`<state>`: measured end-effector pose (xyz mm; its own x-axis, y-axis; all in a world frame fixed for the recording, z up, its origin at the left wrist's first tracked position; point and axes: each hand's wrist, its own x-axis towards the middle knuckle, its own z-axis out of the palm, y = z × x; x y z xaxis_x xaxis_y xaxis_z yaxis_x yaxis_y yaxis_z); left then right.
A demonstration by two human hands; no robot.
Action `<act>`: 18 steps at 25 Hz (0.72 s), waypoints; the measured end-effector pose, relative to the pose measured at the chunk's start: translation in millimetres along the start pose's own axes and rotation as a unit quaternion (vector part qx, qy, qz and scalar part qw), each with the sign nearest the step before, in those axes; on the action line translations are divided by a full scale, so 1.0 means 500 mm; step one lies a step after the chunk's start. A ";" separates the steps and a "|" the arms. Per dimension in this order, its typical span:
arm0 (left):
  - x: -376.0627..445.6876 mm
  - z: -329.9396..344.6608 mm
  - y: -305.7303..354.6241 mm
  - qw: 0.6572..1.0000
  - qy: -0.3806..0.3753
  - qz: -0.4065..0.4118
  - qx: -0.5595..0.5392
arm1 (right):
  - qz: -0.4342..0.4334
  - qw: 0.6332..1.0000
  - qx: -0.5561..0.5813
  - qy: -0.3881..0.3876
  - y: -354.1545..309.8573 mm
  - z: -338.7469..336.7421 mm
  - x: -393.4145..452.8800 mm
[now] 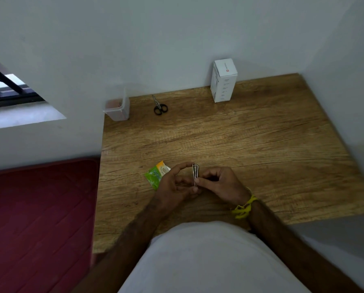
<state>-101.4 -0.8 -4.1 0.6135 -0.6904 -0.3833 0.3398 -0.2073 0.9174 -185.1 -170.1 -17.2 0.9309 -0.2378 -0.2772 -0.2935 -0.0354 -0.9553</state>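
A slim metal nail clipper (195,172) stands on end between my hands, just above the wooden table (250,144). My right hand (221,185) pinches its middle between thumb and forefinger. My left hand (174,185) curls round it, the forefinger touching its far tip and the thumb near its lower end. A green and yellow sachet (155,175) lies flat on the table, partly hidden under my left hand. A yellow band (243,206) is on my right wrist.
Small black-handled scissors (159,105) lie near the back wall. A clear plastic container (117,108) stands at the table's back left corner, a white box (223,81) upright at the back. A dark red mattress (39,218) lies left of the table.
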 end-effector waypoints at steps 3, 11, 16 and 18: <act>-0.003 0.000 0.000 0.999 0.001 0.013 0.037 | -0.002 1.000 -0.005 -0.014 -0.002 -0.004 0.000; -0.014 -0.007 0.019 0.995 -0.007 0.011 0.095 | 0.026 0.996 -0.077 -0.039 -0.012 -0.026 0.019; -0.018 -0.046 0.054 0.995 -0.039 -0.024 0.094 | 0.065 0.992 -0.066 -0.090 -0.041 -0.064 0.042; -0.021 -0.045 0.064 0.997 -0.039 -0.027 0.053 | 0.059 0.993 -0.034 -0.091 -0.048 -0.071 0.048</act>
<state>-81.1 15.3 26.8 0.5382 -0.7266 -0.4270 0.2908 -0.3155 0.9033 -163.4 -209.6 2.9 0.9108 -0.0650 -0.4076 -0.4120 -0.0851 -0.9072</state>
